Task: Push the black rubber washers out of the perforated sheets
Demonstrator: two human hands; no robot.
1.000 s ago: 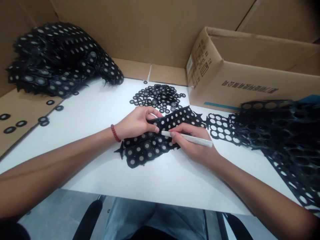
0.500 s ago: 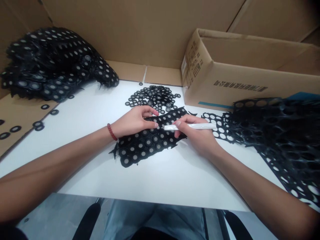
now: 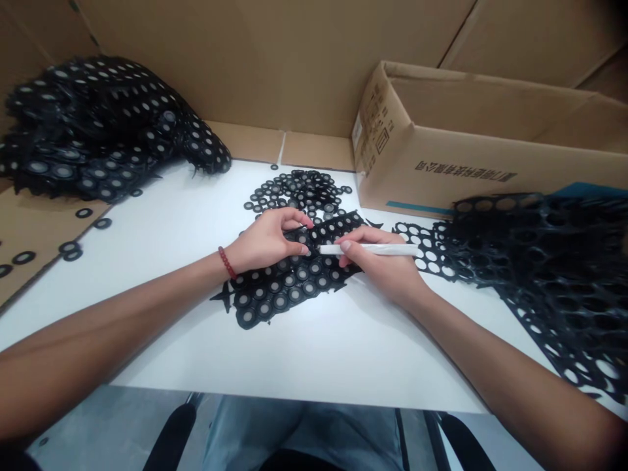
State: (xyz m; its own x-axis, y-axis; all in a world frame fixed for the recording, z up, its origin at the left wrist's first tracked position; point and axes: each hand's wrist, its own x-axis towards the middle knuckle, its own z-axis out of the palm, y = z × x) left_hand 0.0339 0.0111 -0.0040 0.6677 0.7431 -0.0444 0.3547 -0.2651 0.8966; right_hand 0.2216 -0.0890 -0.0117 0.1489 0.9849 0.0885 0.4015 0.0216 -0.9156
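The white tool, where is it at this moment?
In the head view, the white tool is in the right hand, right of centre, its tip over the black sheet beside the left hand.

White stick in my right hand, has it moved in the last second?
Yes, the white stick has swung: its rear end is now nearer the cardboard box.

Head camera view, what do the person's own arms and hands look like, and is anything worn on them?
The left hand and right hand are bare, without gloves. The left forearm and right forearm show no sleeves. A dark red bracelet of small beads circles the left wrist; none shows on the right.
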